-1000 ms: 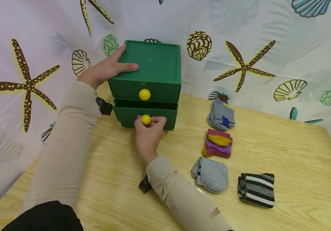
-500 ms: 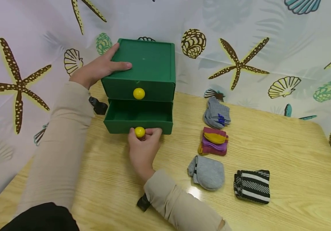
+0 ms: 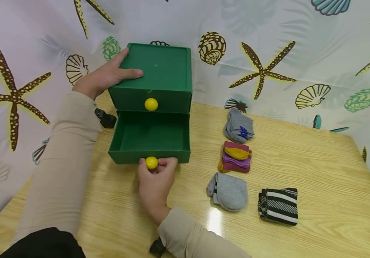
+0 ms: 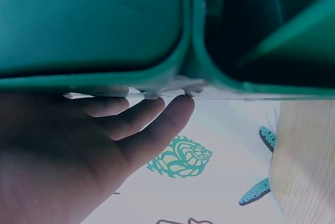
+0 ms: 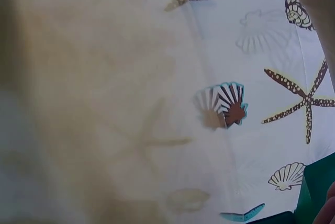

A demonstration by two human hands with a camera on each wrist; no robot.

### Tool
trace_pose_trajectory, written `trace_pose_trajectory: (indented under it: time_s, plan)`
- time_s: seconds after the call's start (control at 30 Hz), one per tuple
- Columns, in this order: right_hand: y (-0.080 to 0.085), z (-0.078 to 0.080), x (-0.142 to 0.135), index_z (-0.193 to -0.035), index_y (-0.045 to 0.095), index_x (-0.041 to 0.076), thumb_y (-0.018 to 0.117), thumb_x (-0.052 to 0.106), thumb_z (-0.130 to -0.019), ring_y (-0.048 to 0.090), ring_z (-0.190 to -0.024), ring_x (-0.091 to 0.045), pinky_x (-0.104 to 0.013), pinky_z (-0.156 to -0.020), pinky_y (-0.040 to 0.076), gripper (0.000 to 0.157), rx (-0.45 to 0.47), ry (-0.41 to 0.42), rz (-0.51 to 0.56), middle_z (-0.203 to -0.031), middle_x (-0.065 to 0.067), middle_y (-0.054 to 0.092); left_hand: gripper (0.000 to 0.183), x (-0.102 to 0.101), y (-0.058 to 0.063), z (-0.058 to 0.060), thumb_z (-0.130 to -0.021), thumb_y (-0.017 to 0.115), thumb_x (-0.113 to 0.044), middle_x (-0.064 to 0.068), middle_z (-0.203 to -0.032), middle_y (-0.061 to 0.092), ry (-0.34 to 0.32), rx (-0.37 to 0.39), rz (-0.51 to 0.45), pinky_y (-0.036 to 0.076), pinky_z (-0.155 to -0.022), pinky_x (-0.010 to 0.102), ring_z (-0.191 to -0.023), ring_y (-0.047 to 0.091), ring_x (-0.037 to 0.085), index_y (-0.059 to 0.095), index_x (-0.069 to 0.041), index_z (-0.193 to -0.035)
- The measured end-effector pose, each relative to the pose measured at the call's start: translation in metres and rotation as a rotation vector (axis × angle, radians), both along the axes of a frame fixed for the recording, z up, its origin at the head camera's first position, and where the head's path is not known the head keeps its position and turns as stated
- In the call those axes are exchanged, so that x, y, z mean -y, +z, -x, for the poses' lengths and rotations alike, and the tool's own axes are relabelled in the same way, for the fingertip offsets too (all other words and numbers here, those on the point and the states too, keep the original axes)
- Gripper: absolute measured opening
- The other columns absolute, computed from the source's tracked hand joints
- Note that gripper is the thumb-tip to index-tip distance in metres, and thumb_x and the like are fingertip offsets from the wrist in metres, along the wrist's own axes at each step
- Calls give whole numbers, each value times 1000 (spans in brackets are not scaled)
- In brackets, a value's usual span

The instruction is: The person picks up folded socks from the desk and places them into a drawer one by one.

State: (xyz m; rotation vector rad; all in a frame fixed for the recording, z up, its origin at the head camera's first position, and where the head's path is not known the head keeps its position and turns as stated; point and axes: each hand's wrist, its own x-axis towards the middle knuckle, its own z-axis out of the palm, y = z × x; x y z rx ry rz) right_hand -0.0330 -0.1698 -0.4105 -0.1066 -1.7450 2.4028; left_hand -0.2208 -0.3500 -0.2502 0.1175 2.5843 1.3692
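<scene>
A green two-drawer box (image 3: 159,68) stands at the back of the table, a round yellow knob on each drawer. Its lower drawer (image 3: 149,138) is pulled far out, and nothing lies on the floor of it. My right hand (image 3: 155,186) pinches the lower yellow knob (image 3: 151,163) between thumb and fingers. On the box's left top edge rests my left hand (image 3: 107,75), thumb on the top. In the left wrist view, the straight fingers (image 4: 162,124) of that hand lie along the box's side. The upper drawer (image 3: 130,100) is closed.
Right of the box lie folded socks: a grey pair with blue marks (image 3: 239,125), a maroon, purple and mustard pair (image 3: 236,157), a plain grey pair (image 3: 231,191), and a black-and-white striped pair (image 3: 278,206). A patterned cloth (image 3: 172,21) hangs behind the table.
My right hand has drawn the lower drawer from slightly ajar to far out, towards me. The left hand has stayed on the box. The whole view has shifted slightly.
</scene>
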Motion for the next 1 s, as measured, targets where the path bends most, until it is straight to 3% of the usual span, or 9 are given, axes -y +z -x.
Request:
trace_pose_trajectory:
  time_s: [0.4, 0.6, 0.8, 1.0]
  plan:
    - [0, -22, -1, -102, 40, 6, 80, 13, -88, 48, -41, -16, -26, -42, 49, 42, -19, 8, 64, -76, -5, 61, 100, 3, -1, 1, -99, 56, -50, -1, -165, -24, 3, 11, -7, 3, -119, 58, -151, -17, 29, -23, -32, -158]
    - [2, -29, -15, -108, 43, 7, 77, 16, -92, 50, -42, -17, -24, -44, 49, 39, 3, 84, 77, -85, -8, 61, 100, 2, -1, 0, -99, 56, -51, 0, -165, -23, 7, 11, -9, 4, -118, 59, -151, -15, 31, -23, -32, -158]
    - [11, -34, -55, -113, 46, 2, 68, 7, -95, 57, -41, -15, -27, -41, 50, 29, -3, 137, 33, -81, -11, 63, 100, 0, 0, 0, -99, 56, -51, 0, -166, -23, 6, 14, -9, 5, -118, 59, -151, -14, 32, -23, -33, -157]
    - [20, -18, -124, -104, 54, -3, 53, -7, -95, 62, -52, -18, -30, -48, 54, 10, -89, 240, -107, -78, -18, 65, 100, -2, 1, 2, -99, 56, -49, 0, -165, -23, 7, 12, -16, 3, -118, 59, -151, -16, 31, -23, -32, -158]
